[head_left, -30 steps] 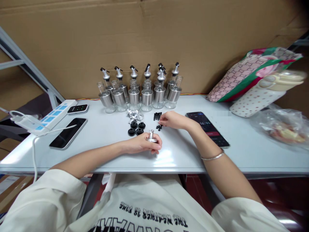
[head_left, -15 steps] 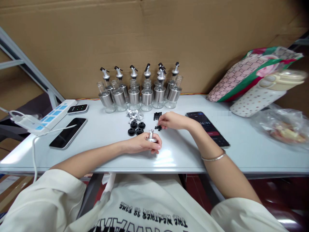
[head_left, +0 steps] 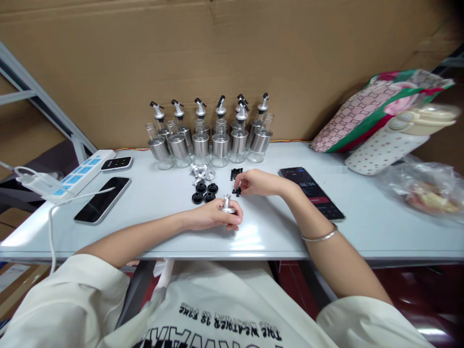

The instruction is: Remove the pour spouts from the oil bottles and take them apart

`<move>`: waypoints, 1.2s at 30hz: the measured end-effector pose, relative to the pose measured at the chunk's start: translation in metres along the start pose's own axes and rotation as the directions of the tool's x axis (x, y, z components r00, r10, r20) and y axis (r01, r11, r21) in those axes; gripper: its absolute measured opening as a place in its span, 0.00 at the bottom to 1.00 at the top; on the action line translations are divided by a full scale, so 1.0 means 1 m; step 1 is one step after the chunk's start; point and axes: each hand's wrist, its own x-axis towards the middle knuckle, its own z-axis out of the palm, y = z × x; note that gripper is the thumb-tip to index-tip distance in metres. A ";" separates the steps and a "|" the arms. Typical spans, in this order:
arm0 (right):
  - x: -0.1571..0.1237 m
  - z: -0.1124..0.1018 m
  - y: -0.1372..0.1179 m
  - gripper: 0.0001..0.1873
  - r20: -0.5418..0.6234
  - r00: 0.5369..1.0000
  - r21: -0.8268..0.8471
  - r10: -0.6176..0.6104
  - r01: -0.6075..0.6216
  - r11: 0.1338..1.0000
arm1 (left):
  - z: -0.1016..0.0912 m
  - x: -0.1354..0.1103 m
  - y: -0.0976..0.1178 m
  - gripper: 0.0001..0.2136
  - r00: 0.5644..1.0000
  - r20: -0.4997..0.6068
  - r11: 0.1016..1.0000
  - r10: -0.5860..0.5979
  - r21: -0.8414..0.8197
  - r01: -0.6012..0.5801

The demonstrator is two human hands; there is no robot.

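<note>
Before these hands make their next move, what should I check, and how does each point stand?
1. Left hand gripping the silver spout piece: ok.
2. Right hand close to the small black pieces: ok.
3. A piece pinched in the right fingertips: cannot tell, too small.
4. Black ribbed discs lying near the left hand: ok.
5. Every bottle topped with a spout: not ok, several front necks are bare.

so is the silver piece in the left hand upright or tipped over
Upright: the silver piece has its narrow end pointing up and its wider round base below, gripped in the left hand.
</note>
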 end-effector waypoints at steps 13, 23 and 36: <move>0.003 0.006 -0.005 0.17 -0.018 0.989 0.016 -0.149 0.149 0.989 | -0.002 0.000 -0.002 0.09 0.999 0.027 1.000 0.020 -0.005 -0.020; 0.003 0.004 -0.002 0.12 -0.013 0.993 0.045 -0.118 0.118 0.992 | 0.001 0.001 0.000 0.13 1.000 -0.001 1.000 0.007 0.002 -0.007; -0.001 -0.001 0.000 0.21 0.014 1.000 0.033 -0.028 0.028 0.999 | 0.000 0.000 0.000 0.12 1.000 0.010 1.000 0.010 0.002 -0.010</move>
